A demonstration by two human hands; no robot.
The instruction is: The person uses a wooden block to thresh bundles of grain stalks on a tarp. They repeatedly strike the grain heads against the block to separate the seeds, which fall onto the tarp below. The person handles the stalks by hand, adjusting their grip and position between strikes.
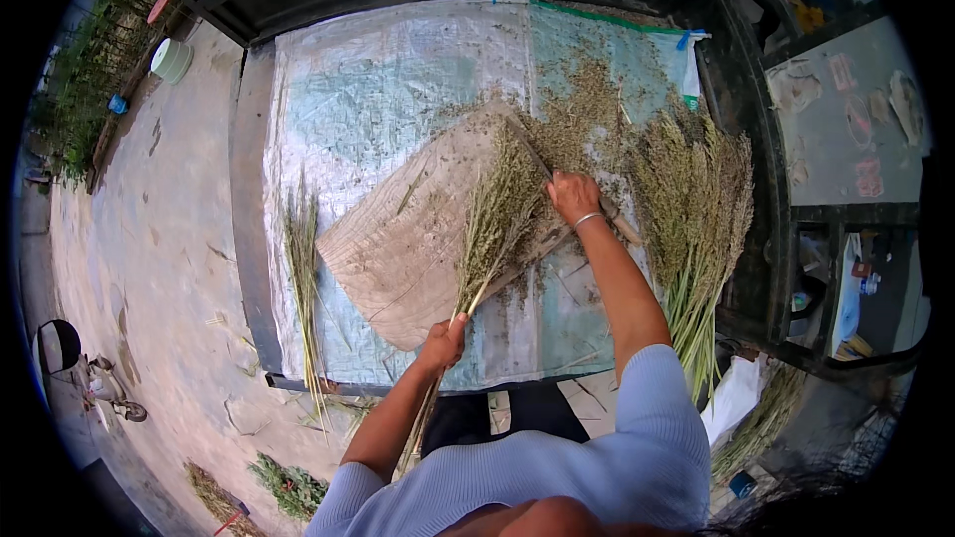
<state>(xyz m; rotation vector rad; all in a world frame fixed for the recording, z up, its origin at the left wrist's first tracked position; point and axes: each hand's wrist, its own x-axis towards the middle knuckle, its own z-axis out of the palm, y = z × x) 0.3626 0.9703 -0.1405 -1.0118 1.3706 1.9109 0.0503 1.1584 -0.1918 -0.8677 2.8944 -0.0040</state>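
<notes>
My left hand (443, 343) is closed round the pale stalks of a bundle of seed-headed stems (497, 204). The bundle's bushy green heads lie over a worn wooden board (398, 224), angled on the sheet. At the board's far right edge my right hand (574, 197) is closed on a narrow, dark, blade-like tool (530, 149) that rests along the seed heads. A pale wooden handle (625, 227) shows by my right wrist; whether it belongs to that tool I cannot tell. Loose seeds (577, 104) are scattered beyond the board.
A pale blue and white woven sheet (368, 80) covers the work surface. A large bundle of seed-headed stems (696, 199) lies on the right, a thinner bunch (301, 278) on the left. Dark metal rails (736, 89) border the far and right sides. A pale green bucket (172, 60) stands far left.
</notes>
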